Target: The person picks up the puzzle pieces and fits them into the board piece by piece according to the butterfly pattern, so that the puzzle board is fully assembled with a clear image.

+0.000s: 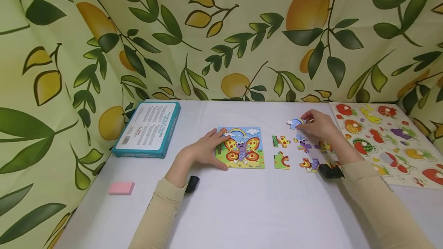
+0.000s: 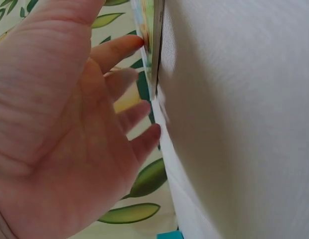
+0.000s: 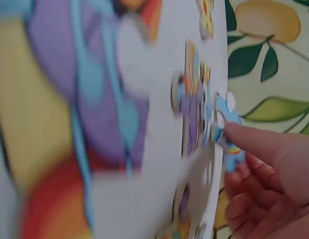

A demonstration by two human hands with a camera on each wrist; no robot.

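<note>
My left hand lies at the left side of a square butterfly picture board, fingers spread and relaxed. In the left wrist view, fingertips of the left hand touch the board's edge. Farther right, my right hand pinches a blue jigsaw puzzle piece with a rainbow and white cloud on it. The right wrist view shows this piece tilted between thumb and fingers. Below the right hand lie several loose pieces, among them a purple-and-blue piece and a green-and-red corner piece.
A teal-edged box lies at the back left, and a pink block sits nearer the front. On the right is a large fruit picture board, partly behind the right arm. A leaf-and-fruit patterned curtain borders the white table.
</note>
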